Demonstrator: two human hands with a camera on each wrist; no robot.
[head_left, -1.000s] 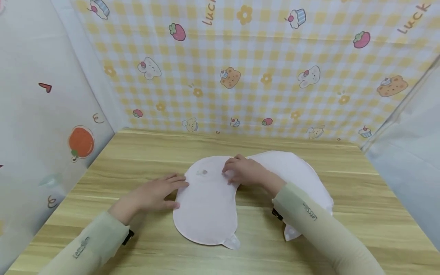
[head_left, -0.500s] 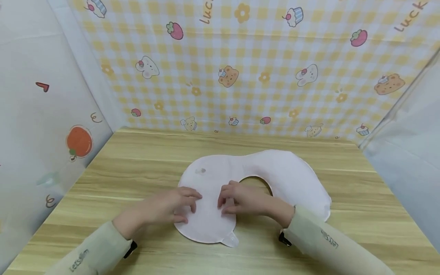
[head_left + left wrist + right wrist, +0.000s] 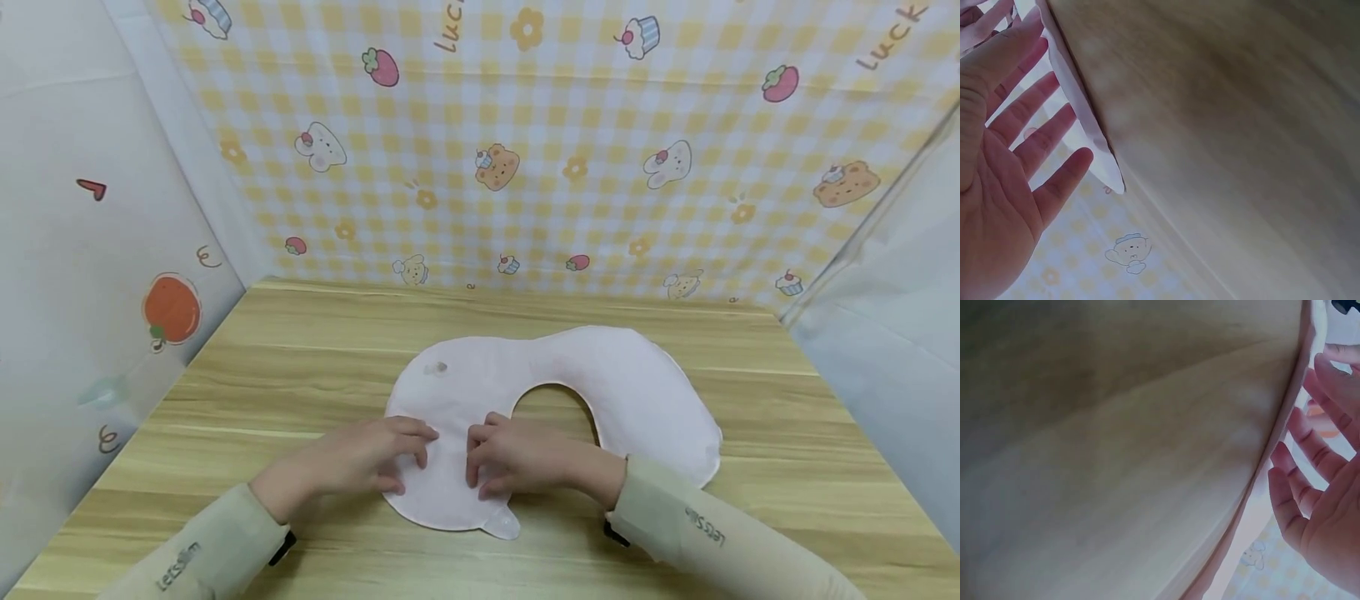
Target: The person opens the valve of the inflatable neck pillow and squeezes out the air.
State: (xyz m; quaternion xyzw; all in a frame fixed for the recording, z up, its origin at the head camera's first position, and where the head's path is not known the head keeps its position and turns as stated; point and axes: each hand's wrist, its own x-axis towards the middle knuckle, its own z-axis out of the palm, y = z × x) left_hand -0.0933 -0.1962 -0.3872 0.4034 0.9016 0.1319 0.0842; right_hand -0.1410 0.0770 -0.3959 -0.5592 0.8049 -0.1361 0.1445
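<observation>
A flat, pale pink U-shaped inflatable neck pillow [image 3: 645,392] lies on the table, its opening toward me. A small clear valve [image 3: 437,367] shows on its left arm, and a rounded tab [image 3: 502,524] sticks out at that arm's lower end. My left hand [image 3: 367,454] touches the outer left edge with fingers spread and slightly bent. From the inner side my right hand [image 3: 525,454] rests bent fingertips on the same arm, facing the left. Neither hand grips the pillow. In the left wrist view the left hand's fingers [image 3: 1041,128] reach along its thin edge.
The wood-grain table [image 3: 300,333] meets a yellow checked cloth backdrop [image 3: 540,108] at its far edge. A printed white cloth [image 3: 90,250] hangs at the left, and a pale sheet [image 3: 900,333] at the right. My right sleeve [image 3: 720,525] covers the pillow's right lower end.
My right hand has come down from the pillow's top toward the lower left arm. The left hand has shifted slightly right and down onto the edge. The pillow looks almost unmoved.
</observation>
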